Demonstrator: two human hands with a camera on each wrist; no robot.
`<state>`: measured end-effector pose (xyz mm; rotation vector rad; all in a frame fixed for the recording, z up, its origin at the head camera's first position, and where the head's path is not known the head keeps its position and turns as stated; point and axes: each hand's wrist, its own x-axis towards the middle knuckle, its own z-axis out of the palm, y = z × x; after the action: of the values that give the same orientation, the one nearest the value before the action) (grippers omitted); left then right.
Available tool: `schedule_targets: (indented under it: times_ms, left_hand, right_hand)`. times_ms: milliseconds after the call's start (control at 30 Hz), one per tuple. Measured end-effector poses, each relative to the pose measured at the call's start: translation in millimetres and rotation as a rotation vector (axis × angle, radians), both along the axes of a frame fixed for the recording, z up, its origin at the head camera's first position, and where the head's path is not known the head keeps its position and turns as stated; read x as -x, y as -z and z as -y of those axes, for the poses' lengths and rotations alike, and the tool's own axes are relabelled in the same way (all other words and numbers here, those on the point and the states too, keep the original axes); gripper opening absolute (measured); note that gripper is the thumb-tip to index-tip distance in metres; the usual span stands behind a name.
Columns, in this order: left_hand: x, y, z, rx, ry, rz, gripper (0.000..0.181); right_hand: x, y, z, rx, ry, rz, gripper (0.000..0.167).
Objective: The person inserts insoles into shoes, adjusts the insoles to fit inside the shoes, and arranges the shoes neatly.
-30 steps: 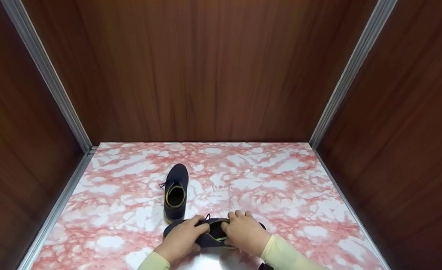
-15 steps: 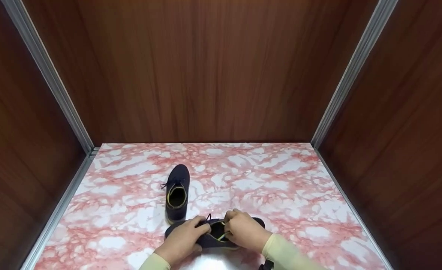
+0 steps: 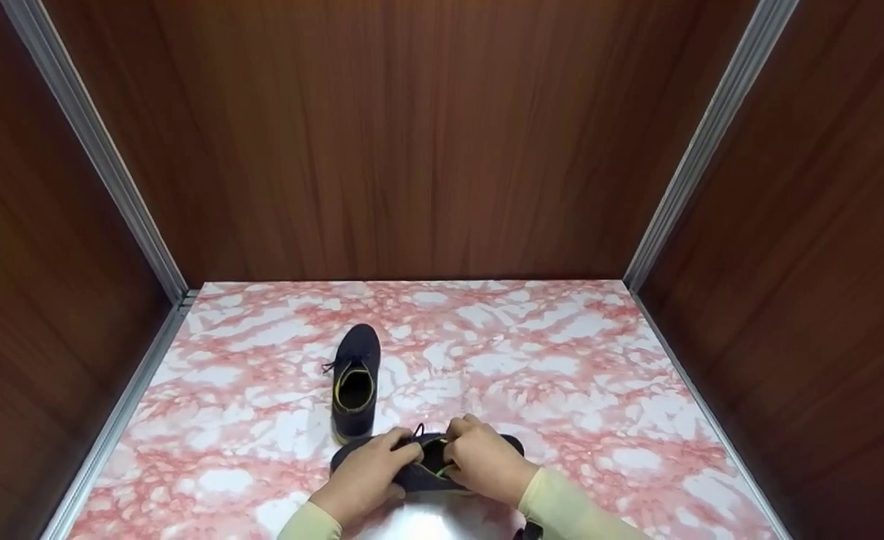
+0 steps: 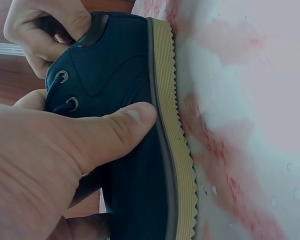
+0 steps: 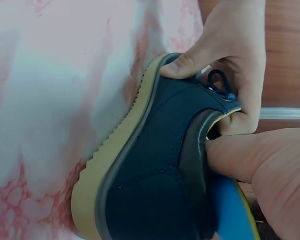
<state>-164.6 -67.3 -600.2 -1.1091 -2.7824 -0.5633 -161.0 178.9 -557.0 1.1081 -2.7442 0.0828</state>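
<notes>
A dark navy lace-up shoe (image 3: 430, 480) lies sideways near the front of the table, toe to the left. My left hand (image 3: 367, 472) grips its front part, and the left wrist view shows the thumb pressing the side above the ridged tan sole (image 4: 172, 130). At the collar, my right hand (image 3: 486, 461) holds the shoe, thumb reaching into the opening and fingers curled. A lace loop (image 5: 219, 80) sticks up beside the left hand. The matching shoe (image 3: 357, 349) stands upright just behind, toe pointing away, untouched.
The table (image 3: 599, 375) has a red-and-white marbled top. Dark wood panels (image 3: 412, 150) enclose it at the back and both sides, with grey metal rails (image 3: 104, 142) at the corners. A black band (image 3: 533, 529) shows at the right wrist.
My right hand's fingers have curled in more closely at the shoe's opening, over its far rim. The left hand and both shoes have barely moved.
</notes>
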Motion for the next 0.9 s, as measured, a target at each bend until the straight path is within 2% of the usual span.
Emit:
schedule_targets:
  times_ms: [133, 300, 433, 567, 633, 767, 900]
  left_hand:
    - [1.3, -0.4, 0.0, 0.011, -0.006, 0.0, 0.054]
    - [0.3, 1.9, 0.4, 0.002, -0.007, 0.008, 0.054]
    - [-0.3, 2.6, 1.0, -0.007, -0.01, 0.015, 0.055]
    - [0.7, 0.8, -0.1, -0.003, -0.016, 0.034, 0.054]
    - [1.0, 0.4, -1.1, -0.001, -0.017, 0.035, 0.053]
    - [0.0, 0.2, -1.9, -0.002, -0.019, 0.028, 0.052]
    - [-1.0, -0.3, -1.2, -0.006, -0.016, 0.018, 0.053]
  right_hand:
    - [-2.1, -3.5, 0, 0.015, 0.043, 0.029, 0.015]
    - [-6.4, -10.6, -5, -0.042, 0.096, 0.042, 0.023]
    - [-7.4, -14.4, -9, -0.089, 0.04, -0.047, 0.017]
    - [-5.1, -13.8, -11, -0.092, -0.024, -0.131, 0.008]
    - [-3.6, -13.4, -11, -0.074, -0.037, -0.122, 0.007]
    - [-1.7, -10.2, -13, 0.007, -0.051, -0.049, 0.008]
    - [-1.6, -6.2, -14, 0.076, -0.076, -0.038, 0.01]
